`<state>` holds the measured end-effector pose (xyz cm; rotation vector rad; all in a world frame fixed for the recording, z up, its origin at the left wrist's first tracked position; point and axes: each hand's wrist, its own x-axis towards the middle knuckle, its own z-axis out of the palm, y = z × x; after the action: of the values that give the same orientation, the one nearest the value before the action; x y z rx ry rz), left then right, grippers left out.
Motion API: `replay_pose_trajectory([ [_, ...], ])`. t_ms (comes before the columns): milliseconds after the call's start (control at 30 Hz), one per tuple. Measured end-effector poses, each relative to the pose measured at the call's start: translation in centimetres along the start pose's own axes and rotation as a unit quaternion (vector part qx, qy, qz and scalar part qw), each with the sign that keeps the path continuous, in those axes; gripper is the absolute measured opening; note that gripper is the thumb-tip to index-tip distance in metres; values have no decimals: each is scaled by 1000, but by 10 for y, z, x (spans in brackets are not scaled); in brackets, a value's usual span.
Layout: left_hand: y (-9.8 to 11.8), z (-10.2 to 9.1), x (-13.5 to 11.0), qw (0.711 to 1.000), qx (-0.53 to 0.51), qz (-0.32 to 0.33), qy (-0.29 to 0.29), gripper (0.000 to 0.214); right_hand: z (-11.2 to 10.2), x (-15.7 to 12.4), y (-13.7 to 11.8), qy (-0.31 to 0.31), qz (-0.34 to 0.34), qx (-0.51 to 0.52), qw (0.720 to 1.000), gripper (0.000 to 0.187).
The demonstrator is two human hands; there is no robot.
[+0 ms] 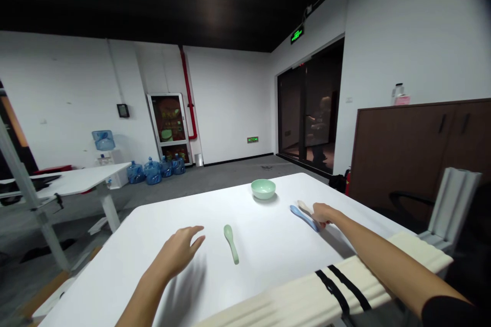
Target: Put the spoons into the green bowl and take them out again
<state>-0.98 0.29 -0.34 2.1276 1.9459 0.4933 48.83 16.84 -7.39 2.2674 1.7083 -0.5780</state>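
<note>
My left hand [179, 250] hovers flat over the white table [268, 240], fingers stretched out and empty, just left of a pale green spoon [231, 243] that lies on the tabletop. Farther right, my right hand [324, 213] is closed around the handles of a blue spoon [301, 215] and a white spoon [305, 207], whose bowls point away from me. A pale green bowl [263, 188] stands upright near the table's far edge, behind the spoons.
A ribbed cream-coloured panel [326, 291] with two black bands lies across the table's near right corner. A brown cabinet [418, 148] and a chair [452, 204] stand at right. A second white desk [76, 179] and water jugs [153, 171] are at left.
</note>
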Motion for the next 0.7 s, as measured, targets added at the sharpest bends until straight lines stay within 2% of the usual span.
replay_pose_trajectory([
  [333,1,-1,-3,1000,2,-4,1,52,0,-12,0,-5,-2,9,1000,42],
  [700,7,-4,-3,1000,6,-9,-5,54,2,-6,3,-1,-9,37,999,39],
])
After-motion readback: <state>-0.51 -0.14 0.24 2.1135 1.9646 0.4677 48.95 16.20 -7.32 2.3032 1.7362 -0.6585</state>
